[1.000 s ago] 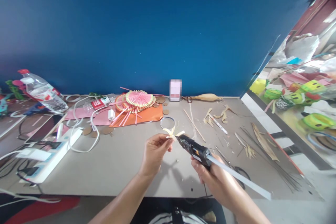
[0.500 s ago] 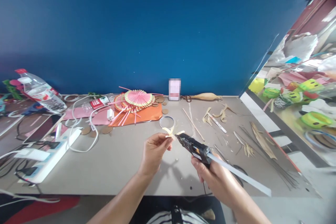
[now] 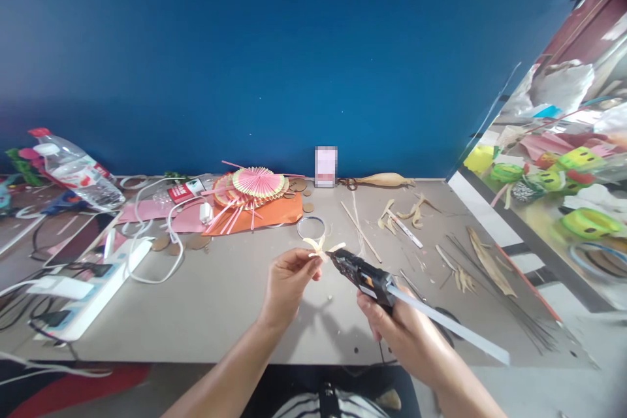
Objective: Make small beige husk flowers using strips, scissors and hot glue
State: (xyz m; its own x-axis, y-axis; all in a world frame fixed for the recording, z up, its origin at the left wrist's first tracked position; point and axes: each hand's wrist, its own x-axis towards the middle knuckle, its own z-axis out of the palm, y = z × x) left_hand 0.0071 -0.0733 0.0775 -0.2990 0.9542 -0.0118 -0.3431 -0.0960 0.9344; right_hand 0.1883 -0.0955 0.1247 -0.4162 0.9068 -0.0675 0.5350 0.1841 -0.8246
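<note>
My left hand (image 3: 296, 274) pinches a small pale flower-like piece with thin petals (image 3: 318, 247) above the middle of the table. In my right hand (image 3: 392, 320) is a black hot glue gun (image 3: 362, 277), its nozzle at the right side of the petals; whether it touches them I cannot tell. A long translucent glue stick (image 3: 450, 324) sticks out of the gun's back end. Just behind the flower piece lies a thin ring (image 3: 311, 228), perhaps a tape roll or bangle. Dried pale husk strips (image 3: 463, 279) rest to the right of the gun.
At left stand a white power strip (image 3: 105, 290) with plugs and cables, and a tilted plastic bottle (image 3: 81, 173). Pink paper fans (image 3: 259, 186) lie on an orange sheet (image 3: 289, 210). Thin wires (image 3: 514, 313), a pen (image 3: 405, 230) and scissors by the wall are on the right side.
Almost nothing differs. The glue stick's rear end has shifted slightly right and down; both hands keep their places and their holds.
</note>
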